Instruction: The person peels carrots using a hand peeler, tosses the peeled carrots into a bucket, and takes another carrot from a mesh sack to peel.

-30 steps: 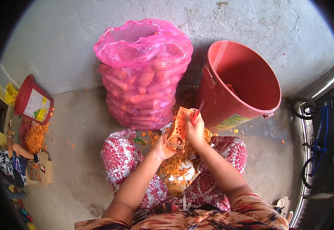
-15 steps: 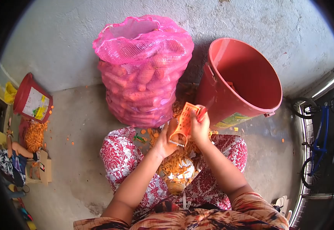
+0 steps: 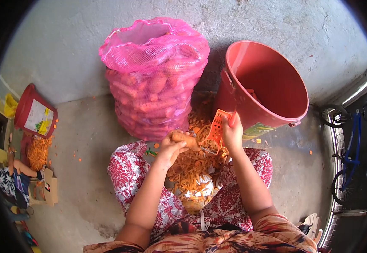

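Note:
My left hand (image 3: 169, 151) is closed round a carrot (image 3: 187, 140), whose tip points right. My right hand (image 3: 233, 134) grips an orange plastic peeler (image 3: 217, 125) with a perforated body. Its blade end is at the carrot's tip; whether they touch I cannot tell. Beneath both hands, a heap of carrot peelings (image 3: 192, 173) lies between my legs. A pink mesh sack (image 3: 152, 99) full of carrots stands ahead of my left hand. Ahead of my right hand is a big red bucket (image 3: 240, 99), with a few carrots visible inside.
A grey wall (image 3: 78, 55) runs behind the sack and bucket. At far left are a smaller red bucket (image 3: 29, 110), another pile of peelings (image 3: 38, 149), a cardboard box (image 3: 50, 187) and another person's leg (image 3: 23, 167). A blue bicycle (image 3: 352, 156) stands at far right.
My hands have moved apart, the left going left and the right going right with the peeler. The carrot now lies nearly level and shows more plainly.

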### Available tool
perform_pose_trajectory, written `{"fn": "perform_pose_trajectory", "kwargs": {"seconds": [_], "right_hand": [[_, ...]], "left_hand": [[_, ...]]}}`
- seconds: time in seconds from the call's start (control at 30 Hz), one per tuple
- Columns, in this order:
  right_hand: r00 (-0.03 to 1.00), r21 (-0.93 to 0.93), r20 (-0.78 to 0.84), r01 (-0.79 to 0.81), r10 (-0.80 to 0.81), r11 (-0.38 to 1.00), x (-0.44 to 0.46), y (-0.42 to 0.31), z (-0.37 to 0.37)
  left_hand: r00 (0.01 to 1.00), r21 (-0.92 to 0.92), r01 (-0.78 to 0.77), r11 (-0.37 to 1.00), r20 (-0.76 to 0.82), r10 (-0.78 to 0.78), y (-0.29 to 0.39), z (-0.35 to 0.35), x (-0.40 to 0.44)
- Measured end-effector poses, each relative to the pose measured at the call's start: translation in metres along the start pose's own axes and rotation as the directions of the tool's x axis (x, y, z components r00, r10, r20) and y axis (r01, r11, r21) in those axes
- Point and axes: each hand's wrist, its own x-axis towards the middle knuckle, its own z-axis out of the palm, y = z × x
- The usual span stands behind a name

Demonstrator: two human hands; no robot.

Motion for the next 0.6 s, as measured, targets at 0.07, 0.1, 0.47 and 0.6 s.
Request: {"fn": "perform_pose_trajectory", "kwargs": {"seconds": [0.07, 0.1, 0.47, 0.6], "right_hand": [[1.0, -0.086, 0.029, -0.004, 0.007, 0.996, 0.001, 0.003, -0.004], [0.999, -0.13, 0.038, -0.001, 0.006, 0.992, 0.0, 0.005, -0.005], [0.764, -0.486, 0.587, 0.069, 0.267, 0.871, -0.048, 0.003, 0.022], [0.718, -0.398, 0.655, 0.06, 0.237, 0.915, -0.053, 0.005, 0.026]], "left_hand": [[0.997, 0.008, -0.073, 0.997, -0.036, 0.074, 0.0, 0.002, 0.001], [0.991, 0.062, -0.13, 0.99, -0.031, 0.132, -0.001, 0.001, 0.002], [0.77, 0.649, -0.47, 0.598, -0.03, 0.638, -0.016, 0.005, 0.005], [0.73, 0.749, -0.45, 0.486, -0.005, 0.683, -0.012, 0.014, 0.002]]}}
